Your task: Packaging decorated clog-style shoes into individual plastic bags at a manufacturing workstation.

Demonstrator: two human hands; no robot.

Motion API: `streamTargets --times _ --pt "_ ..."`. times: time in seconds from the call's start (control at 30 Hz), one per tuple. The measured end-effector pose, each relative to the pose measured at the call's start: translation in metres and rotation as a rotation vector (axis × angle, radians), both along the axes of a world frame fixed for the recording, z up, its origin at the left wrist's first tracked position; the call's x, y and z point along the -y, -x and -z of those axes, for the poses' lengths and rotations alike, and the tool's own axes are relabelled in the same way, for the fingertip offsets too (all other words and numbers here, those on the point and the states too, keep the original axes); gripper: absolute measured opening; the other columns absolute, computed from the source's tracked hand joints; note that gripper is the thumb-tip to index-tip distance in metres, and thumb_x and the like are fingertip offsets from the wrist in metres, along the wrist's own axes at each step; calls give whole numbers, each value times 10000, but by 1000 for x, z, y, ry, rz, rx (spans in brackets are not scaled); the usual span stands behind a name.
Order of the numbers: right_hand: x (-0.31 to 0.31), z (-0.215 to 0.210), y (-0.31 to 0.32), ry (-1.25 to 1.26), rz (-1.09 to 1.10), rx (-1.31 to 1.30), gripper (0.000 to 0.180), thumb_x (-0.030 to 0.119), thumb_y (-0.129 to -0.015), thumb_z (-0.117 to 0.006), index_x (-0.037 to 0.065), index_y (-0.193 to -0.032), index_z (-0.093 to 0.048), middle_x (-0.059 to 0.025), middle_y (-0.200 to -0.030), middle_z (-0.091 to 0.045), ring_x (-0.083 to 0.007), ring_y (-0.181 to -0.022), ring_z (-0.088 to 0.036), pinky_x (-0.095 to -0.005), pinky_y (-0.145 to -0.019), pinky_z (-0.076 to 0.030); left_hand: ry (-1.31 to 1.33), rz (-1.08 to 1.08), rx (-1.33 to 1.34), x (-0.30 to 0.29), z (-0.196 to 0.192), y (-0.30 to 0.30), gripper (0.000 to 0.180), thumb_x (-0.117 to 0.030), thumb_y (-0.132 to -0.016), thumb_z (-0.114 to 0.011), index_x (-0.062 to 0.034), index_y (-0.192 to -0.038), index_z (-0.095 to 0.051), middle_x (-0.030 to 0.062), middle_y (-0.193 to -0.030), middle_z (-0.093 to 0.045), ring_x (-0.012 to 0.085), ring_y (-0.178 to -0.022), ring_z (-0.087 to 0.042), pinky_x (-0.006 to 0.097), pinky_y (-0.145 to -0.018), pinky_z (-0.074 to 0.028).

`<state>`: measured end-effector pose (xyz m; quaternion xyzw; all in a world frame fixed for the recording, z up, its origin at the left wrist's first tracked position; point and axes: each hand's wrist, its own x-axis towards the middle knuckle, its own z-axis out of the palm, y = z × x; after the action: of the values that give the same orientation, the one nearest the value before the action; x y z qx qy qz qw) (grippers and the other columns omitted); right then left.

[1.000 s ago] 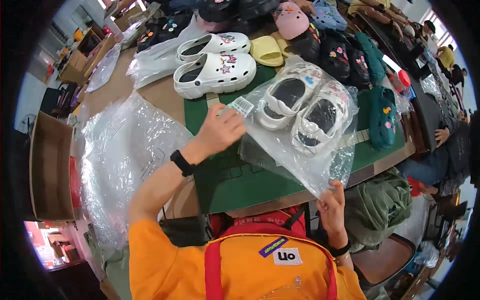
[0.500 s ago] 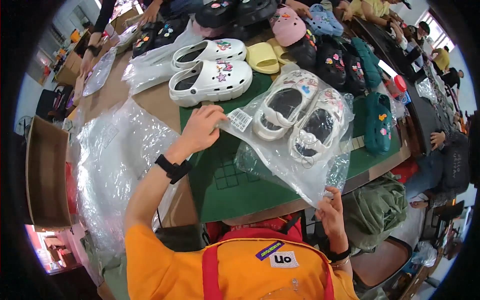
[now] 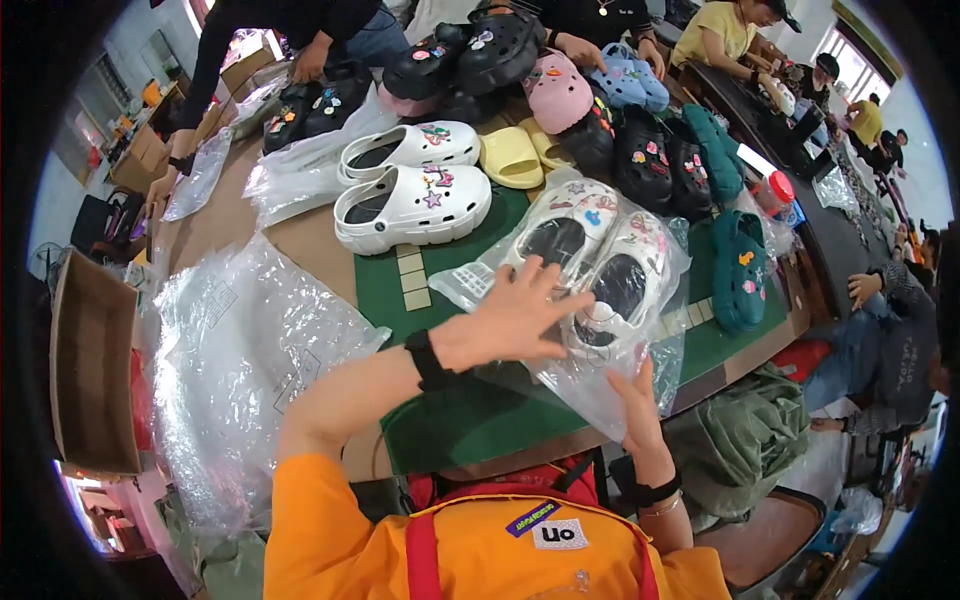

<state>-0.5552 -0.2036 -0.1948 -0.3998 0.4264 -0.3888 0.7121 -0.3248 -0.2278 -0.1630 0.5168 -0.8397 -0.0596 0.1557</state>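
Observation:
A pair of white clogs (image 3: 622,262) with colourful charms lies inside a clear plastic bag (image 3: 462,284) on the green cutting mat (image 3: 440,425). My left hand (image 3: 515,312) is open, fingers spread flat over the near left part of the bag, at the heel of one clog. At the bag's near right edge, my right hand (image 3: 640,405) touches the film with thumb and forefinger apart. Its other fingers are partly hidden. Beyond the bag, at the left, stand two loose white clogs (image 3: 415,210) with charms.
Loose clear bags (image 3: 235,350) cover the table's left side. Yellow slides (image 3: 512,158), black clogs (image 3: 640,165), a pink clog (image 3: 560,92), blue clogs (image 3: 628,78) and a green clog (image 3: 738,270) stand around the mat. A cardboard box (image 3: 95,360) is far left. Other people work across the table.
My left hand has let go of the bag's left corner and moved right and nearer, onto the bag. My right hand has opened from its pinch and moved slightly left along the edge.

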Motion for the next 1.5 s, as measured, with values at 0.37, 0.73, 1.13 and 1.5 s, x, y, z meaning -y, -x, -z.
streamTargets --times 0.37,0.73,1.13,1.5 --pt "6 2 -8 -69 -21 189 618 12 -871 -421 87 -1391 -96 -112 -1361 -276 -234 -1208 -357 -355 -983 -339 443 0 167 22 32 28 509 -193 -681 -608 -161 -1172 -482 110 -926 -491 277 -850 -465 411 -750 -353" --pt "18 17 -7 -131 24 270 630 98 -874 -458 111 -1390 -97 -108 -1342 -304 -242 -1202 -371 -381 -991 -328 380 -6 97 21 17 20 204 -153 -745 -510 -158 -944 -555 89 -854 -478 246 -843 -469 376 -700 -329" --pt "20 33 -11 -161 113 250 597 98 -841 -493 102 -1358 -193 -99 -1309 -356 -253 -1183 -393 -394 -995 -324 262 36 -5 43 31 20 198 -178 -721 -559 -167 -918 -574 93 -793 -498 258 -791 -507 354 -651 -352" --pt "20 34 -10 -204 143 273 580 13 -828 -489 124 -1330 -220 -103 -1254 -389 -239 -1127 -436 -392 -935 -394 355 39 -170 39 39 26 136 -159 -671 -568 -131 -804 -577 80 -762 -501 271 -761 -502 393 -624 -376"
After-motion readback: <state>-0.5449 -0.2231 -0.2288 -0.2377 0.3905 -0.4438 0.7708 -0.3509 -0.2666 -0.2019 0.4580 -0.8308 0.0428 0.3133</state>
